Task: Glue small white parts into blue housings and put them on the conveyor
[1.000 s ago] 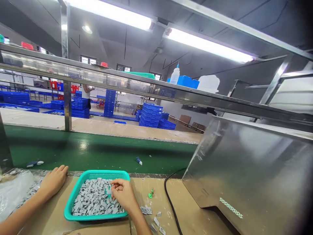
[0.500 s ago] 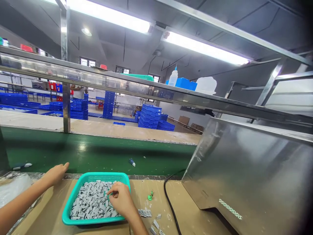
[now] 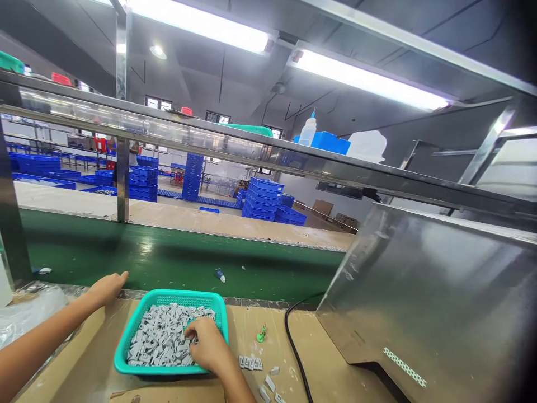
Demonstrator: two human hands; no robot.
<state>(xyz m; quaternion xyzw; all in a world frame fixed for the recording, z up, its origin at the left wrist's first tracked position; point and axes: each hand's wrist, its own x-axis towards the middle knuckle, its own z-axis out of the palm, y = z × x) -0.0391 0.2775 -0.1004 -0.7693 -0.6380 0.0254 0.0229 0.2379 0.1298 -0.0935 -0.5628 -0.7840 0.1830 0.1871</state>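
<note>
Head view: right hand (image 3: 208,348) fingers pinch grey parts (image 3: 161,341) in teal tray (image 3: 126,351), left hand (image 3: 107,288) open; loose grip risks spilling parts onto counter (image 3: 247,330).

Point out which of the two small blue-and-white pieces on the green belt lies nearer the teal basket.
The one just beyond the teal basket; the other lies far left by the steel post.

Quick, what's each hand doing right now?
Left hand: open, empty, resting flat beside the teal tray.
Right hand: fingers curled among the grey parts; grip cannot be told.
</note>
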